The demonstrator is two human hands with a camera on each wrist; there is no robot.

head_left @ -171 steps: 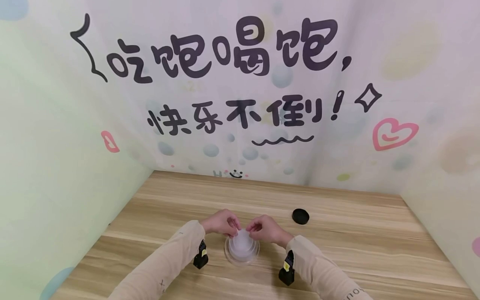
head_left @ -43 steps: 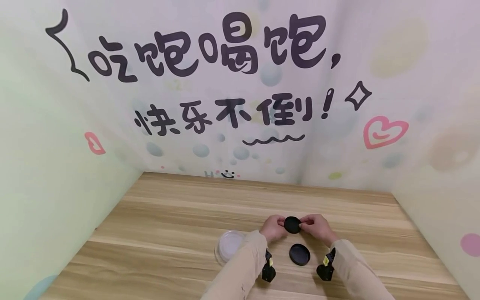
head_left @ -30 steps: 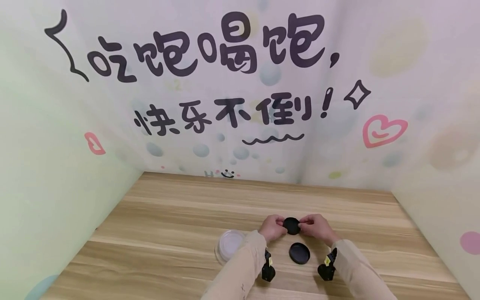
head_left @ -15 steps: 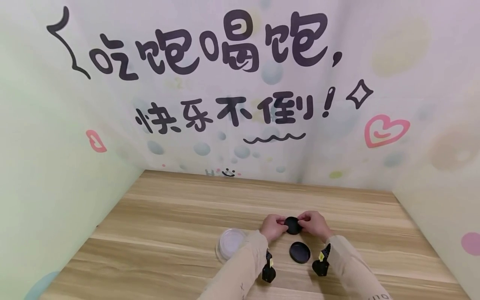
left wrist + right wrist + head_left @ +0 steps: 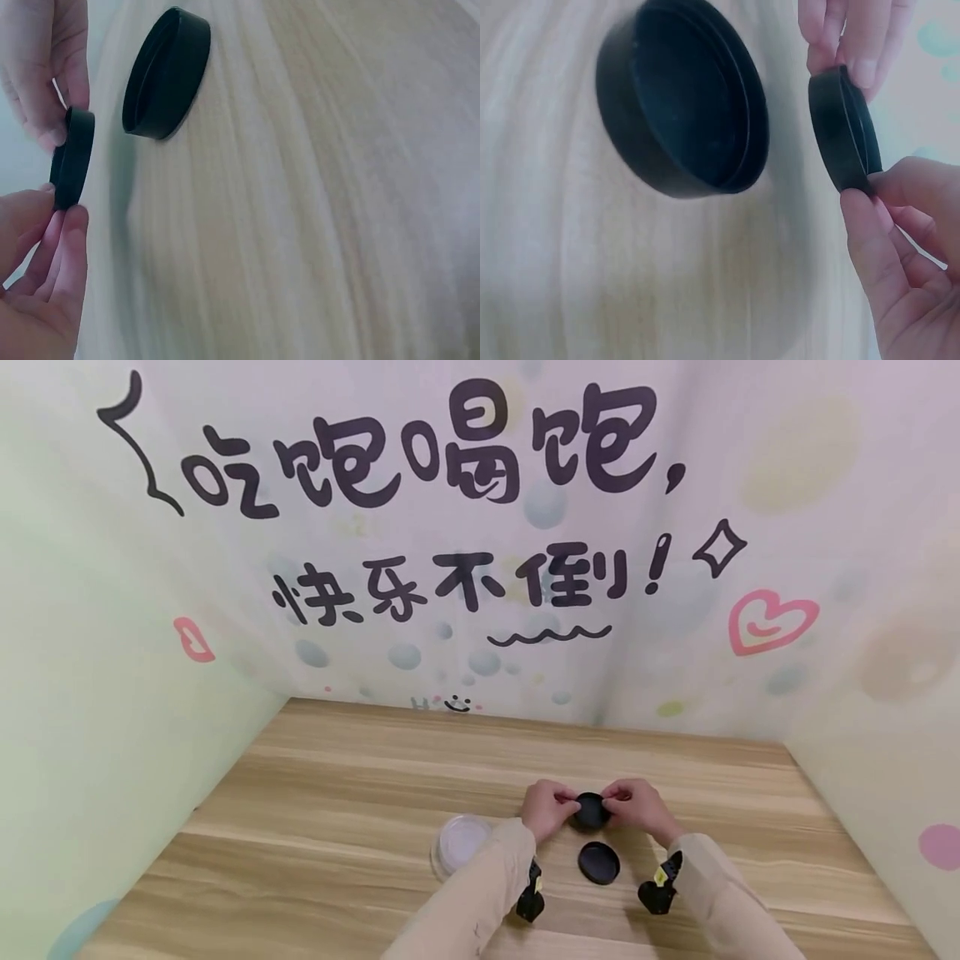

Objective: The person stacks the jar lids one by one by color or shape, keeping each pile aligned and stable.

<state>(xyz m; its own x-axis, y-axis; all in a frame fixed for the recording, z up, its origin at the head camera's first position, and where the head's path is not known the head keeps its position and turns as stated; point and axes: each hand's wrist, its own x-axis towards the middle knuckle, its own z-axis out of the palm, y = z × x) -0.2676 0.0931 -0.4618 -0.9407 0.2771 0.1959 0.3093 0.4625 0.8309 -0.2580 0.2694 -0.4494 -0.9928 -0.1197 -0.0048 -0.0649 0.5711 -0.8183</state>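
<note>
Both hands pinch a small round black lid at opposite sides. My left hand (image 5: 549, 810) has thumb and fingertips on the left edge of the held lid (image 5: 590, 812), and my right hand (image 5: 637, 806) grips the right edge. In the right wrist view, the same held lid (image 5: 844, 129) stands tilted, its rim facing away from the tabletop. A second black lid (image 5: 599, 863) lies open side up on the table, nearer the body; its raised rim and hollow show in the right wrist view. Left of the left forearm, a nested stack of clear plastic round containers (image 5: 463, 843) is partly hidden by the sleeve.
The wood-grain table (image 5: 337, 777) ends at a printed fabric wall (image 5: 450, 677) behind, with fabric side walls left and right. A black wrist camera (image 5: 530, 897) hangs below the left sleeve, another wrist camera (image 5: 660, 889) below the right.
Earlier both hands were on the clear containers; they have since moved right to the black lid. In the last second they shift it slightly rightward and regrip. The other lid stays put.
</note>
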